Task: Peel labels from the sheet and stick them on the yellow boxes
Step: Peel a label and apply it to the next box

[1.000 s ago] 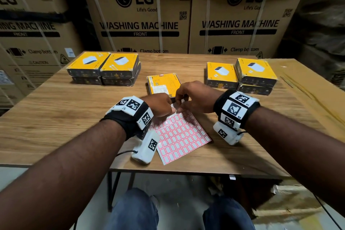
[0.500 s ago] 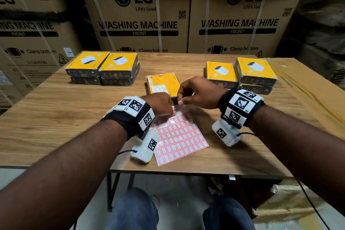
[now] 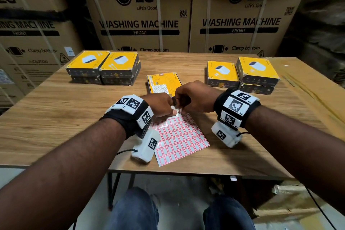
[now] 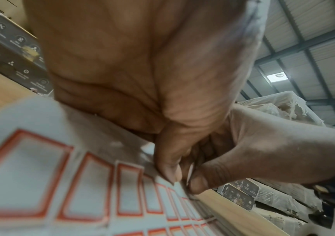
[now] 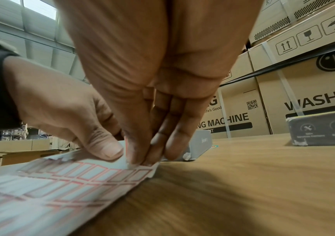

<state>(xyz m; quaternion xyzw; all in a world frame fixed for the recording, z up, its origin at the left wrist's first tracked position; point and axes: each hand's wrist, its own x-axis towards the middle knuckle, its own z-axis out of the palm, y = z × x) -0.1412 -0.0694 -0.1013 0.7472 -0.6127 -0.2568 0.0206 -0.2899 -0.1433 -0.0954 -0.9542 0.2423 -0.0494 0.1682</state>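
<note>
Both grips meet at the far edge of the label sheet [image 3: 180, 136], which lies flat on the counter [image 3: 56, 110] at its near edge. Right hand [image 3: 196, 99] has its fingertips [image 5: 140, 159] drawn together in a pinch on one small label [image 5: 126, 153] at that edge, the label standing up off the backing. Left hand [image 3: 158, 104] is curled, thumb [image 5: 108, 148] pressing the sheet down right beside the pinch.

That sheet looks thin, light and floppy; by my reading it would lift with the label if nothing pinned it, so the hold-down belongs close to the peel. A label this small is best taken by a corner, and I'd expect it to curl or stick to itself if squeezed.

Just beyond the hands sits a single yellow box [image 3: 162, 84], printed panel up. Further out, a stack of yellow boxes far left [image 3: 102, 67] and another far right [image 3: 242, 74]. Big cartons [image 3: 141, 15] wall off the back.

Head view gives the layout but hides the fingertips. Right wrist view shows the lifted label and the thumb; left wrist view shows the thumb tips touching, though blurred.
</note>
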